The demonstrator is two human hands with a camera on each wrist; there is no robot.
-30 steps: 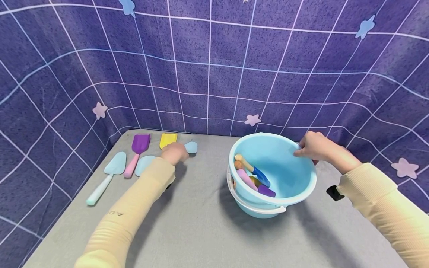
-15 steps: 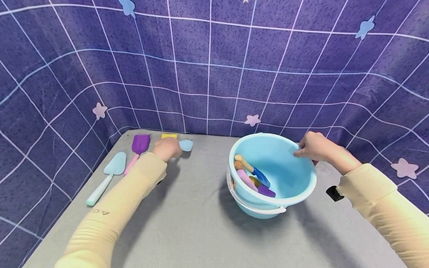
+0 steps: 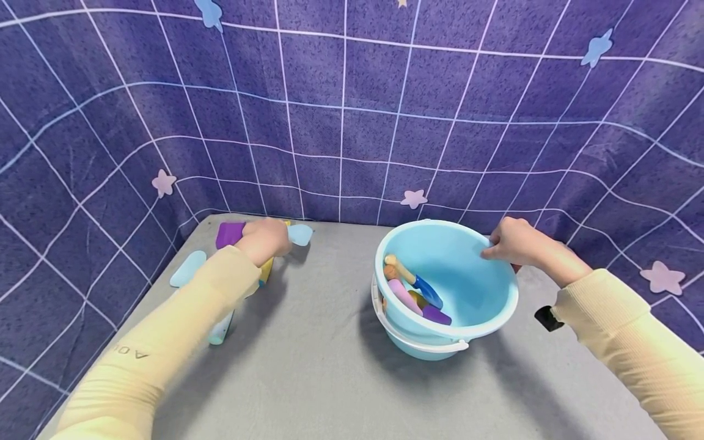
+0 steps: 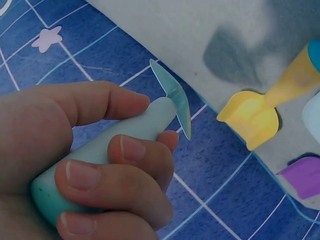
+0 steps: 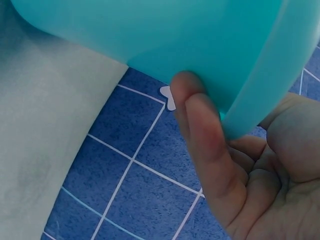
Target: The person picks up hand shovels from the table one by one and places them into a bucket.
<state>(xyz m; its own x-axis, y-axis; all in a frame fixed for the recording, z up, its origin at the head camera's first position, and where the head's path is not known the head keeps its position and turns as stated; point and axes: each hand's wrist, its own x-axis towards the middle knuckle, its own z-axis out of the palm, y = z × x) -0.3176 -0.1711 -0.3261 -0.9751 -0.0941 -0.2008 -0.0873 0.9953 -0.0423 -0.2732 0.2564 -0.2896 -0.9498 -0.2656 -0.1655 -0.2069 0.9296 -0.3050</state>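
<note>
My left hand (image 3: pixel 266 237) is raised over the far left of the table. Its fingers wrap the pale teal handle of a toy trowel (image 4: pixel 170 92), whose light blue blade points right in the head view. Below it lie a yellow toy shovel (image 4: pixel 255 120) and a purple toy shovel (image 3: pixel 228 234). A light blue trowel (image 3: pixel 189 267) lies farther left, its handle hidden under my sleeve. My right hand (image 3: pixel 511 238) grips the rim of a light blue bucket (image 3: pixel 467 269), thumb inside and fingers outside. In the bucket rest a blue shovel (image 3: pixel 428 290) with a wooden handle and other toy tools.
A teal-green handle end (image 3: pixel 220 330) shows beside my left sleeve. The bucket's white carrying handle (image 3: pixel 418 343) hangs down at its front. Behind the grey table (image 3: pixel 324 366), a purple-blue gridded cloth (image 3: pixel 341 122) with stars rises along the back and sides.
My left hand has moved a little left with the trowel, and its forearm now covers more of the tools on the table. The right hand and bucket stay in place.
</note>
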